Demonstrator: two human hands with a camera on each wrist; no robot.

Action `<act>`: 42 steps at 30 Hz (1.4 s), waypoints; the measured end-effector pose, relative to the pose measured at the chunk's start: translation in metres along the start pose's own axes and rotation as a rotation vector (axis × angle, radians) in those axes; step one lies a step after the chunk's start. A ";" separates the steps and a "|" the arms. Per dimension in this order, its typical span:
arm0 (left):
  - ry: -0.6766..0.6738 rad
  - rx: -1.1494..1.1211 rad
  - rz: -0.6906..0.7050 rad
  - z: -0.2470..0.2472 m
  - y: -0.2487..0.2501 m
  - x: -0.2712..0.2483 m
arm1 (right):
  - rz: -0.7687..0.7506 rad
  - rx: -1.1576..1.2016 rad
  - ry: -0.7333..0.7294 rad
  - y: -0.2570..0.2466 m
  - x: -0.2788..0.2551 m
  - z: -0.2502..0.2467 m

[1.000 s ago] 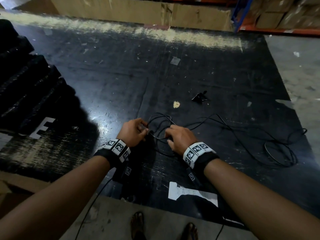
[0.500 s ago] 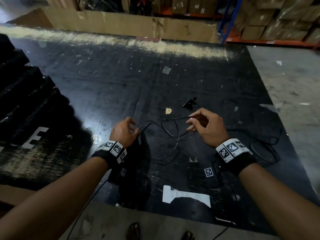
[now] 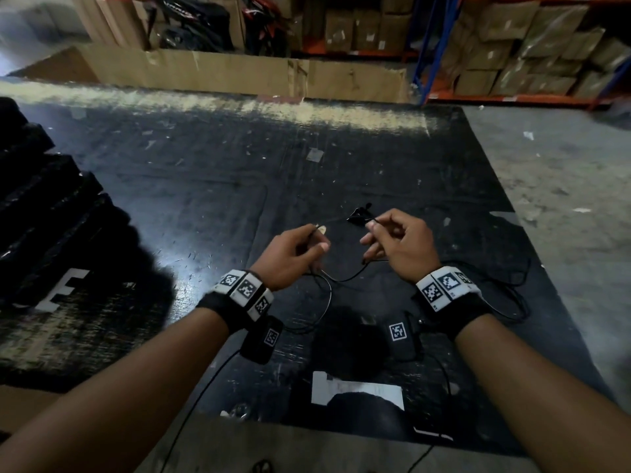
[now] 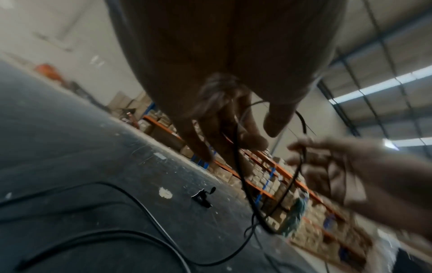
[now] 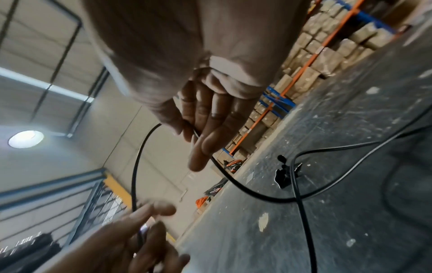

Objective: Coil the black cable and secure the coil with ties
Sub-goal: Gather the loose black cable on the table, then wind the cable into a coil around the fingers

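Observation:
A thin black cable (image 3: 342, 277) runs taut between my two hands above the black floor mat (image 3: 205, 199), and a loop of it sags below them. My left hand (image 3: 319, 237) pinches the cable between thumb and fingers; the left wrist view shows the cable (image 4: 238, 166) passing through those fingers. My right hand (image 3: 370, 233) pinches the other end of the span, thumb against forefinger, as the cable (image 5: 233, 182) in the right wrist view confirms. The rest trails loose on the mat to the right (image 3: 512, 288). A small black bundle of ties (image 3: 359, 215) lies on the mat just beyond my hands.
Stacked black mats (image 3: 51, 216) stand at the left. A white paper slip (image 3: 358, 390) lies on the mat near my feet. Flattened cardboard (image 3: 239, 70) and racks of boxes (image 3: 529, 46) line the back. Bare concrete (image 3: 563, 199) is at the right.
Both hands have risen off the mat. The right hand drew a length of cable out to the right, then swung back toward the left hand, so a loop now hangs between them.

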State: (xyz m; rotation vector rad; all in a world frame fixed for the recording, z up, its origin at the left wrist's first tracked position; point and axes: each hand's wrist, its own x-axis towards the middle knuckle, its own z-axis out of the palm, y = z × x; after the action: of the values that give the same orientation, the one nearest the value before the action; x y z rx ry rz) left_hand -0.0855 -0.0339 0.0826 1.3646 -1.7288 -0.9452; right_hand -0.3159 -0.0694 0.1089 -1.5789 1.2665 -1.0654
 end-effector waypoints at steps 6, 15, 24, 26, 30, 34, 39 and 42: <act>-0.143 -0.751 -0.355 -0.014 0.027 -0.016 | 0.113 0.037 0.094 0.014 0.001 -0.022; -0.208 -0.841 -0.341 -0.023 0.070 -0.022 | -0.225 -0.302 -0.159 -0.009 -0.009 -0.008; -0.254 -0.919 -0.236 -0.030 0.088 -0.028 | -0.337 -0.152 -0.145 -0.046 -0.001 0.006; -0.276 -0.937 -0.195 -0.032 0.091 -0.032 | -0.280 -0.105 -0.089 -0.040 0.000 0.005; -0.325 -0.947 -0.142 -0.035 0.096 -0.038 | -0.178 -0.048 -0.004 -0.029 0.001 0.009; -0.312 -1.049 -0.130 -0.034 0.104 -0.039 | -0.178 -0.072 -0.114 -0.029 -0.010 0.015; -0.186 -1.221 -0.065 -0.041 0.114 -0.032 | -0.208 -0.051 -0.300 -0.023 -0.025 0.026; -0.077 -1.270 -0.016 -0.054 0.116 -0.024 | -0.169 -0.029 -0.348 -0.018 -0.030 0.029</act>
State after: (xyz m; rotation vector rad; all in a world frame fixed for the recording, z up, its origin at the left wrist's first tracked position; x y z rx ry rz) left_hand -0.0856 0.0029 0.2072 0.4740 -0.7753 -1.6727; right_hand -0.2874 -0.0342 0.1143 -1.8259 0.9311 -0.8280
